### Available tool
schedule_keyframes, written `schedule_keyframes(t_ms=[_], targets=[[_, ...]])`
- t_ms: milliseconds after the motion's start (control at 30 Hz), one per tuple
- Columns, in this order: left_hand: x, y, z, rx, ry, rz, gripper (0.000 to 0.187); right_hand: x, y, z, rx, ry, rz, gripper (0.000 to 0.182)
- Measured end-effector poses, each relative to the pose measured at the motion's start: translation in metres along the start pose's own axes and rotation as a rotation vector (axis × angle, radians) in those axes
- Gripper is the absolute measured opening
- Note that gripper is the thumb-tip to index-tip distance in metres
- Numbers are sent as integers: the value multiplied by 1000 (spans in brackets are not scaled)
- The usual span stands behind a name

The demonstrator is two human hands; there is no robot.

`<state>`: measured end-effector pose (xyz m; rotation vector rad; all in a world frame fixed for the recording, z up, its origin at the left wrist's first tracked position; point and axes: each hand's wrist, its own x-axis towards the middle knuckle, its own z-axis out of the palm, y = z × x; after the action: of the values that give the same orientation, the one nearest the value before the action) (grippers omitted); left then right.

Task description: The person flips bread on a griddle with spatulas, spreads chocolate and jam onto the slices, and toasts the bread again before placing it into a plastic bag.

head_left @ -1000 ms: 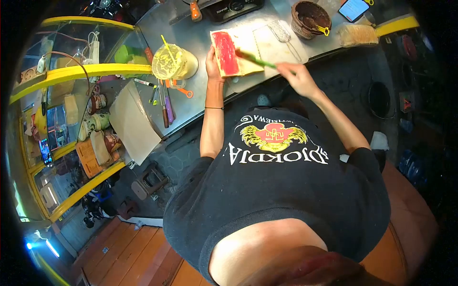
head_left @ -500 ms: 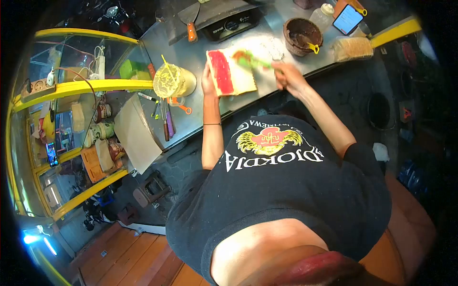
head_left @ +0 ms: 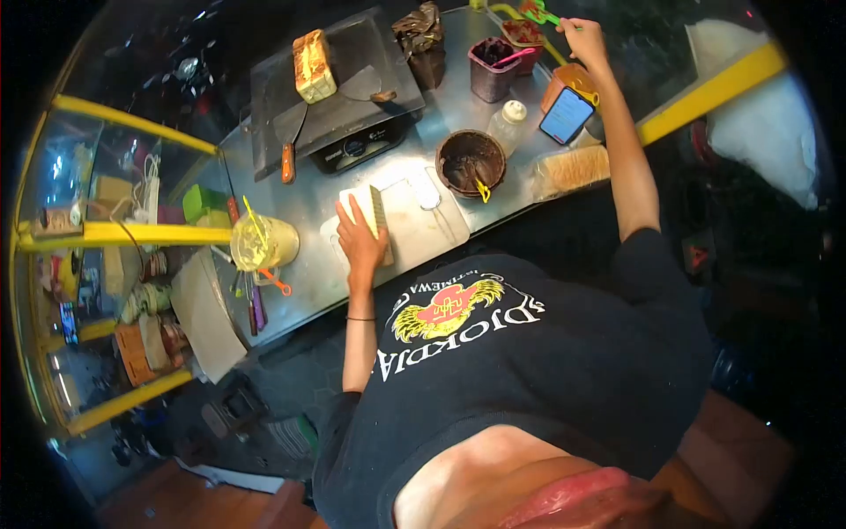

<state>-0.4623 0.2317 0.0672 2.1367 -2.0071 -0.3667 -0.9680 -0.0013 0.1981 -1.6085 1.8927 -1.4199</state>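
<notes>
My left hand [head_left: 359,244] lies on top of a block of sliced bread [head_left: 369,210], fingers spread over its pale upper face, on a white board [head_left: 419,231]. No red filling shows on the bread from here. At the back right, my right hand [head_left: 583,42] is closed on the handle of a green spatula [head_left: 539,12], whose head has red on it. The spatula is above a container of red filling [head_left: 523,33].
A griddle [head_left: 370,66] bears a toasted loaf [head_left: 313,66]. Around the board stand a brown chocolate bowl [head_left: 458,159], a yellow-smeared tub [head_left: 264,247], a bottle [head_left: 508,126], a phone [head_left: 567,115], packed bread [head_left: 573,173] and a purple container [head_left: 492,70].
The camera view has shifted. My right hand has gone from the bread to the back right with the spatula. The opened bread with red spread is now closed under my left hand.
</notes>
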Motion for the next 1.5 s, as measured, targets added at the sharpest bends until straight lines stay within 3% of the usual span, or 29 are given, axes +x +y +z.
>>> schedule_keyframes(t_ms=[67,133,200,233,300,333,400,433,467,533,567,600,633,667,733,767,800,900,933,967,1000,1033,1067,1100,1167,1233,1333,1400,1500], targets=[[9,-27,-2,-119,31,-18,100,36,41,20,-153,-255,166,40],[15,-64,-8,-890,-116,-5,89,75,92,39,-180,-590,269,48],[9,-103,-16,-1525,-296,-249,71,84,65,49,-459,-544,231,47],[4,-117,-11,-1546,-256,-264,71,90,60,51,-696,-352,-17,48],[2,-137,2,-1822,-356,-549,53,95,41,47,-708,-367,-72,50],[10,-140,-1,-1813,-346,-529,53,100,19,45,-705,-355,-113,53],[-2,-139,-5,-1124,-60,-365,45,74,-46,45,-534,-470,-244,49],[-7,-125,-25,-835,-103,-327,48,67,-68,57,-377,-573,-307,47],[-6,-128,-27,-838,-86,-339,48,46,-79,84,57,-700,-279,45],[11,-143,-24,-253,108,-218,53,-30,-159,108,-9,-931,-139,54],[29,-147,-11,-577,342,-139,56,-51,-158,137,-77,-1015,-259,65],[43,-120,-32,-901,358,-284,56,-81,-191,140,-211,-1081,-312,74],[59,-86,-62,-1228,365,-427,56,-92,-182,171,-323,-998,-509,77],[75,-68,-77,-1438,329,-479,52,-90,-141,223,-270,-755,-784,74],[104,-74,-84,-1649,282,-514,49,-97,-181,219,-290,-1042,-209,53],[117,-87,-84,-1751,-28,-419,46,-93,-180,223,-288,-1027,-207,53],[129,-98,-88,-1820,-344,-311,43,-84,-168,225,-167,-1036,-21,43],[130,-92,-120,-1515,-182,-271,36,-62,-138,218,304,-999,547,20],[134,-95,-133,-1415,-130,-271,35,-54,-119,219,567,-961,667,23],[144,-98,-138,-1414,-134,-252,35,-45,-107,223,624,-884,687,23],[157,-101,-141,-1194,8,-126,38,-41,-102,231,680,-806,710,23],[171,-102,-146,-972,148,-2,40,-42,-114,243,684,-791,702,23],[184,-101,-150,-973,145,15,40,-45,-127,259,663,-662,666,26],[195,-97,-151,-756,162,34,43,-48,-137,272,636,-533,634,28],[222,-91,-137,-478,289,145,48,-51,-155,310,659,-478,535,27],[211,-77,-155,-415,269,150,48,-56,-181,335,659,-466,489,29],[205,-82,-184,-347,215,87,54,-64,-215,328,365,-393,77,31],[210,-100,-193,-328,245,53,56,-71,-225,302,294,-428,-45,32],[234,-132,-190,-336,217,97,54,-70,-214,280,279,-494,113,33]])
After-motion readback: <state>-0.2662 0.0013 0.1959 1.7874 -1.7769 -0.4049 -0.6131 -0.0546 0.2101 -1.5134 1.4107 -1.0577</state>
